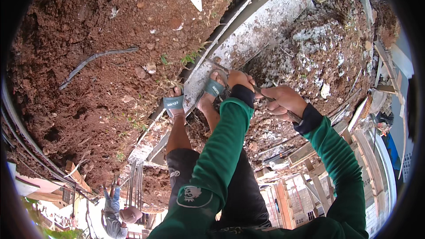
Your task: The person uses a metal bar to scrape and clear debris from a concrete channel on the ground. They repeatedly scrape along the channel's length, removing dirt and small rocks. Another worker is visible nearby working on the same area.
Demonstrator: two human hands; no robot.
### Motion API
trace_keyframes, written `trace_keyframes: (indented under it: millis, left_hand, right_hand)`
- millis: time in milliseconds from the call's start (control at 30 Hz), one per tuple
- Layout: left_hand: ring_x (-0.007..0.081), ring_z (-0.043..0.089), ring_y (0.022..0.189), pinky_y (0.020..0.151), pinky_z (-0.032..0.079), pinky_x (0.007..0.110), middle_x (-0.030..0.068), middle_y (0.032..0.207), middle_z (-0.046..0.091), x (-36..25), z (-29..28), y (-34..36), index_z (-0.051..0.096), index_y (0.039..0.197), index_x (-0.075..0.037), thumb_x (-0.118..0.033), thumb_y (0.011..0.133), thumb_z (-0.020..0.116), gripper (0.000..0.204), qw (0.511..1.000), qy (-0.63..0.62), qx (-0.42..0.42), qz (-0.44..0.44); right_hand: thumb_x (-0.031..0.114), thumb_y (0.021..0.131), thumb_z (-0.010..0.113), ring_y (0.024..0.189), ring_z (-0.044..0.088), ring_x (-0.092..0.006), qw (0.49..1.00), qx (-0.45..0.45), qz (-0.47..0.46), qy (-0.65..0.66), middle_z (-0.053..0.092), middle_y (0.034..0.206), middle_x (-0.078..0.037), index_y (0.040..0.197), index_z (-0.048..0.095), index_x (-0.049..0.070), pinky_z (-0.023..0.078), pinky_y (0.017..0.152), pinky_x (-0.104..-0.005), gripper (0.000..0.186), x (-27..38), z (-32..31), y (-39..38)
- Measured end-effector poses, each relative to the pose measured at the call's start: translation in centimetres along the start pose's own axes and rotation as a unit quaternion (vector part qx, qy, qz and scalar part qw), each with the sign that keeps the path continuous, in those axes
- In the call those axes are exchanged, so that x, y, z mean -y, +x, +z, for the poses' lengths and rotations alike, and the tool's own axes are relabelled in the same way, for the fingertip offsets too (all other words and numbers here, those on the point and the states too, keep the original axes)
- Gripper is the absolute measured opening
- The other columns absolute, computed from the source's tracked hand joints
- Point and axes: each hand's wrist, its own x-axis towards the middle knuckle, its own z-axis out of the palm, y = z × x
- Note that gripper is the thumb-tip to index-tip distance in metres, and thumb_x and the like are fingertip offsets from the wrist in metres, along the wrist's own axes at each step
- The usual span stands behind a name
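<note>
My left hand (239, 80) is closed around a thin, brownish rod (262, 93), just beyond my right foot. Further along the same rod, my right hand (287, 99) grips it with curled fingers. One end of the rod shows below my right palm; the other reaches past my left hand toward the concrete beam (261, 22). Whether its far tip touches the concrete is hard to make out. My feet, in dark slide sandals (173, 102), stand on and beside the beam's edge, close to my left hand.
Reddish loose soil (106, 26) lies left of the beam, with a grey strip (97, 57) and a white shard (195, 2) on it. Pale rubble (318, 40) fills the right side. Wooden planks (305, 152) stand at lower right. Another person (116, 212) is at lower left, near steel bars (135, 179).
</note>
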Motion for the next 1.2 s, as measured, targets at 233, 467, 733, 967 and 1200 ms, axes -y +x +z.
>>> trace_keyframes:
  millis: [233,467,733,967,1200]
  left_hand:
    - [0.0151,0.031,0.042,0.039,0.024,0.031,-0.0008,0.054,0.029,3.3,-1.8,1.6,0.036,0.069,-0.013,-0.050,0.098,0.031,0.047,0.999,-0.027,0.021,-0.014]
    - [0.0126,0.029,0.042,0.039,0.024,0.030,-0.0019,0.054,0.025,-1.3,-2.5,2.2,0.033,0.067,-0.013,-0.034,0.096,0.032,0.037,0.986,-0.109,0.086,-0.091]
    - [0.0105,0.033,0.042,0.043,0.030,0.030,-0.0032,0.057,0.029,-5.5,-5.2,3.6,0.034,0.067,-0.014,-0.012,0.086,0.034,0.019,0.964,-0.115,0.201,-0.131]
    - [0.0095,0.033,0.043,0.046,0.034,0.032,-0.0044,0.055,0.031,-8.5,-4.2,3.2,0.036,0.066,-0.014,-0.018,0.089,0.034,0.023,0.943,-0.112,0.221,-0.223]
    - [0.0127,0.041,0.054,0.058,0.041,0.029,-0.0009,0.061,0.042,-10.8,-4.8,1.2,0.042,0.070,-0.011,-0.023,0.095,0.038,0.028,0.859,-0.164,0.283,-0.394]
  right_hand:
    - [0.021,0.098,0.048,0.032,0.033,-0.0066,0.993,-0.088,0.004,-0.085,0.039,0.048,0.002,0.113,0.058,-0.003,0.026,0.028,-0.0241,0.031,-2.3,-2.1,0.2]
    - [0.029,0.099,0.046,0.056,0.060,-0.0131,0.989,-0.107,-0.100,-0.001,0.062,0.078,-0.009,0.104,0.061,-0.003,0.051,0.049,-0.0269,0.036,-1.4,2.4,0.3]
    - [0.020,0.073,0.038,0.130,0.041,-0.0320,0.854,-0.039,-0.508,-0.105,0.052,0.127,-0.024,0.117,0.052,-0.008,0.025,0.111,-0.0432,0.054,-4.9,9.3,-0.3]
    - [0.034,0.090,0.056,0.106,0.053,-0.0299,0.732,-0.101,-0.664,-0.111,0.053,0.104,-0.017,0.103,0.052,-0.001,0.030,0.104,-0.0463,0.037,-6.2,12.0,3.4]
    - [0.015,0.082,0.068,0.044,0.036,-0.0199,0.659,-0.085,-0.721,-0.196,0.037,0.051,-0.005,0.053,0.039,0.004,0.029,0.049,-0.0343,0.042,-2.0,11.5,6.9]
